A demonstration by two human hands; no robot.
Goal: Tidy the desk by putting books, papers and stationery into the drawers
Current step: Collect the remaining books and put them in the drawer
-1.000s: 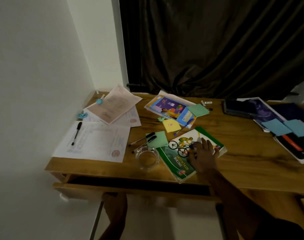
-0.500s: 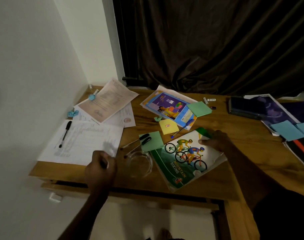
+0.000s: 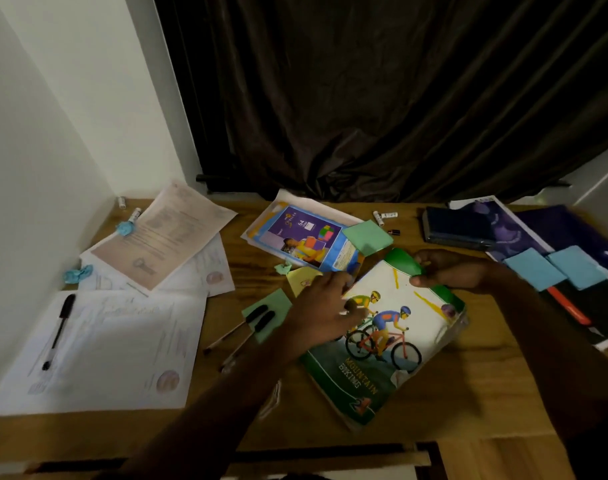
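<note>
A green and white "Mountain Biking" book (image 3: pixel 420 306) lies slanted near the front of the wooden desk (image 3: pixel 469 393). My right hand (image 3: pixel 451 271) pinches its far green corner. My left hand (image 3: pixel 321 306) is at the book's left edge, thumb on the cover and fingers curled at the edge. The drawer (image 3: pixel 330 453) under the desk's front edge shows as a dark slot.
White papers (image 3: pixel 122 351) with a black pen (image 3: pixel 58 330) lie at the left. Two pens (image 3: pixel 257 318) rest on a green note. A blue exercise book (image 3: pixel 302 237), coloured sticky notes (image 3: pixel 366 237), a dark book (image 3: pixel 458 228) and blue notes (image 3: pixel 534 268) lie behind and right.
My left hand has come up from the desk's front edge to the book's left side. My right hand has taken the book's far corner. The camera has moved closer.
</note>
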